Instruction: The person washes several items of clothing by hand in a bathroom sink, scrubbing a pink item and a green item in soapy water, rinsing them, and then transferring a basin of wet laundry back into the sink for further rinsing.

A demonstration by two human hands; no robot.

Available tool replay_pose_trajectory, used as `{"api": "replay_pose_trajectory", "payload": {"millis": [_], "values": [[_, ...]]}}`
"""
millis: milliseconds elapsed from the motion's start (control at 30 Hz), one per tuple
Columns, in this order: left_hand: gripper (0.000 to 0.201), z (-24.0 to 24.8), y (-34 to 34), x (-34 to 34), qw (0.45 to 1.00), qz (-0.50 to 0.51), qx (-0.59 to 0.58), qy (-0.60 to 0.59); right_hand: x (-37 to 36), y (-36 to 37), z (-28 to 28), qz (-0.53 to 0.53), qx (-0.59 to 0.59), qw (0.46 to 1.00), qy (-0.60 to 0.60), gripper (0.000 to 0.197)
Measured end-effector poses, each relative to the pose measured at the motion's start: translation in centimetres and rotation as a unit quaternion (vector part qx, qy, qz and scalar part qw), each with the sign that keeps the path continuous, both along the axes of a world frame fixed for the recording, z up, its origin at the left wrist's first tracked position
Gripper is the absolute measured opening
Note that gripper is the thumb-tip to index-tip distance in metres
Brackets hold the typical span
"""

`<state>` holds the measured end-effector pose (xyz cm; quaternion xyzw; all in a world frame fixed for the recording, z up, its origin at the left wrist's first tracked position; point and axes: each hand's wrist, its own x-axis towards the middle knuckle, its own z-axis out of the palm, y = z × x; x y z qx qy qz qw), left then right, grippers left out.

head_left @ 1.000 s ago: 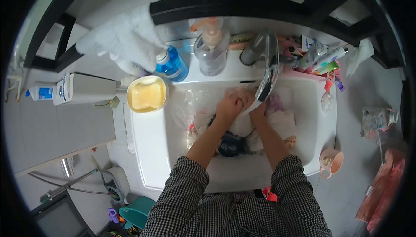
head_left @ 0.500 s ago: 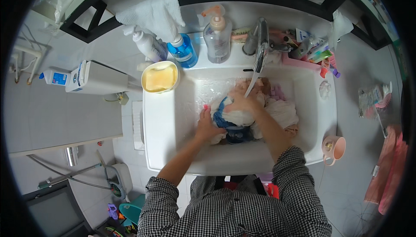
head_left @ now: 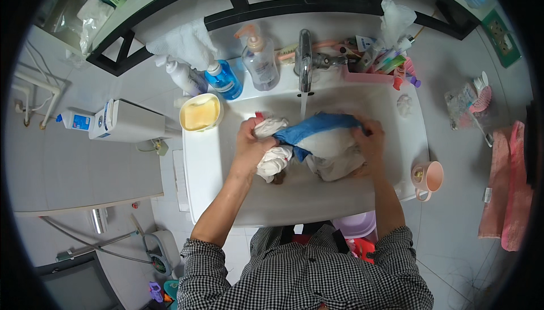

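Observation:
A wet white garment with a blue band (head_left: 326, 126) is stretched between my hands over the white sink (head_left: 238, 208). My left hand (head_left: 249, 148) is closed on its bunched left end, where white folds bulge out around the fingers. At the other end, my right hand (head_left: 371, 140) pinches the blue edge. More wet laundry, whitish and tan, lies beneath and partly hidden by the garment. Water runs from the chrome faucet (head_left: 305, 63) down behind the blue band.
Along the sink's back ledge stand a clear pump bottle (head_left: 262, 66), a blue bottle (head_left: 225, 80) and a white bottle (head_left: 187, 78). A yellow soap bar (head_left: 201, 113) sits in its dish at the left rim. At right are a pink organizer (head_left: 371, 77) and a pink mug (head_left: 433, 176).
My hands have moved apart, the right one to the right. The garment, bunched before, is now spread between them with its blue band raised. The view has shifted slightly.

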<state>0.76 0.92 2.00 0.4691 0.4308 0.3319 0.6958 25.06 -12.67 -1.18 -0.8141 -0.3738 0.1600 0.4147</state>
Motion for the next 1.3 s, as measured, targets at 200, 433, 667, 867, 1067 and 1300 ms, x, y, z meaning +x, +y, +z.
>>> {"api": "replay_pose_trajectory", "payload": {"millis": [200,433,667,867,1067,1300], "values": [[0.041,-1.2,0.2,0.6,0.922,-0.002,0.369,0.115,2.7,-3.2,0.3,-0.076,-0.056,0.994,-0.046,0.038],[0.042,-10.0,-0.1,-1.9,0.872,-0.077,0.411,0.256,1.0,-0.3,-1.6,0.008,0.049,0.925,-0.378,0.032],[0.056,-14.8,-2.2,2.4,0.782,0.01,0.365,0.506,-9.5,10.3,-8.7,0.249,0.077,0.952,-0.162,0.04],[0.049,-15.9,-1.5,3.2,0.749,-0.056,0.429,0.502,-9.3,9.4,-16.0,0.202,0.023,0.968,-0.145,0.034],[0.046,-16.4,0.8,4.9,0.764,-0.055,0.438,0.471,-7.8,12.6,-20.0,0.185,0.139,0.964,-0.133,0.03],[0.05,-15.8,0.9,0.1,0.826,-0.003,0.433,0.362,-6.6,11.9,-17.7,0.183,0.095,0.977,0.048,0.022]]}}
